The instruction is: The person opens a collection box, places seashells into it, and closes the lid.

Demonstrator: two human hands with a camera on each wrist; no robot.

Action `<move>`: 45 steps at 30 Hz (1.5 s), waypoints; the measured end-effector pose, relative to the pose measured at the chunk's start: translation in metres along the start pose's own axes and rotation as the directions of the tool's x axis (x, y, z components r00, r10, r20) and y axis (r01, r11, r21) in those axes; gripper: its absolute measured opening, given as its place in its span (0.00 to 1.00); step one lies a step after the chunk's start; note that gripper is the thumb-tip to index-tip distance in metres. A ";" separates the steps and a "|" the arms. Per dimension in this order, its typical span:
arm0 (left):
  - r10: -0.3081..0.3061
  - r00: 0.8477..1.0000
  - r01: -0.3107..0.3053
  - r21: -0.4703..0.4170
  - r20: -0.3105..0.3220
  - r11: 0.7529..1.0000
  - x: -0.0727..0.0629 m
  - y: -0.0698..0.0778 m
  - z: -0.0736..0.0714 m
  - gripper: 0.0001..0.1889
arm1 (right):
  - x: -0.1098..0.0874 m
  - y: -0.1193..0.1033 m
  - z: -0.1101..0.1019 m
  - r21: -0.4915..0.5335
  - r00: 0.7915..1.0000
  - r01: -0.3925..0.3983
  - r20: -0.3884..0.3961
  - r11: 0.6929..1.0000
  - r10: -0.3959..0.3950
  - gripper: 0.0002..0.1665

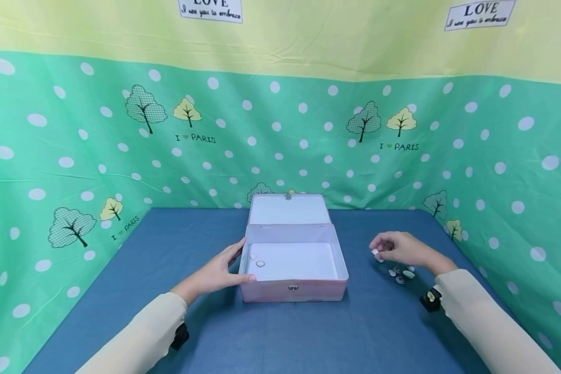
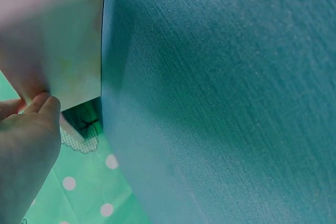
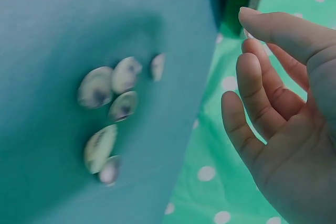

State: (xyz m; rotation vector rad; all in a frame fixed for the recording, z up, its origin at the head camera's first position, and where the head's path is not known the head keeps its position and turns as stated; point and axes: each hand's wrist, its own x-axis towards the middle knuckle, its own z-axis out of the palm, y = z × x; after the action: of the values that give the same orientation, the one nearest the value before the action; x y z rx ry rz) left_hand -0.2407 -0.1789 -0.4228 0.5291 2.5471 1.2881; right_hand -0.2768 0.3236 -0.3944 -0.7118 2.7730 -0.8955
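Note:
An open pinkish metal box (image 1: 293, 291) stands on the blue table, lid (image 1: 287, 209) tipped back. My left hand (image 1: 217, 271) holds the box's left side, thumb over the front rim and fingers along the outer wall. In the left wrist view the fingertips (image 2: 46, 103) touch the box wall (image 2: 73, 51). A small pale seashell (image 1: 260, 264) lies inside at the left, with a fainter one near it. Right of the box, my right hand (image 1: 404, 248) pinches a small white seashell (image 1: 375, 252) between thumb and fingers. Several seashells (image 3: 96, 87) lie on the table below it.
The blue table (image 1: 304, 337) ends at a green polka-dot cloth (image 1: 304, 130) behind and at both sides. Black wrist devices sit on the left (image 1: 180, 336) and right (image 1: 431, 299) sleeves.

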 end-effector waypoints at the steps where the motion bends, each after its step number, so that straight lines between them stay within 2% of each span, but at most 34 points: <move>1: -0.001 1.000 0.001 0.001 0.000 1.000 0.000 0.000 0.000 0.58 | 0.001 -0.003 -0.001 -0.002 1.000 0.004 -0.003 1.000 -0.004 0.10; 10: 0.002 1.000 -0.002 0.003 0.002 1.000 -0.001 0.001 0.000 0.58 | 0.018 -0.032 -0.014 -0.029 0.997 0.065 -0.026 0.997 -0.066 0.09; 16: 0.000 1.000 0.000 -0.002 0.002 1.000 -0.001 0.002 0.000 0.59 | 0.033 -0.049 -0.016 -0.058 0.993 0.110 -0.025 0.992 -0.112 0.10; 22: -0.002 1.000 0.002 0.001 0.001 1.000 -0.001 0.001 0.000 0.59 | 0.049 -0.067 -0.012 -0.015 0.989 0.149 -0.006 0.989 -0.149 0.10; 30: 0.001 1.000 -0.001 -0.014 0.003 1.000 -0.001 0.002 0.000 0.58 | 0.073 -0.094 -0.006 -0.026 0.979 0.203 0.024 0.979 -0.202 0.10; 36: 0.003 1.000 -0.003 -0.015 0.003 1.000 0.000 0.002 0.000 0.58 | 0.088 -0.115 0.000 -0.035 0.976 0.216 0.045 0.976 -0.214 0.09; 45: 0.009 1.000 -0.009 -0.005 -0.003 1.000 0.000 0.000 0.001 0.58 | 0.112 -0.132 0.015 -0.017 0.962 0.254 0.110 0.967 -0.251 0.09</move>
State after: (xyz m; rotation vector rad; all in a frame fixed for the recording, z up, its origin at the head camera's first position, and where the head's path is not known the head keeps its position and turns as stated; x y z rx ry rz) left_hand -0.2406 -0.1780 -0.4229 0.5385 2.5466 1.2985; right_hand -0.3188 0.1684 -0.3283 -1.1045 2.6463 -0.8297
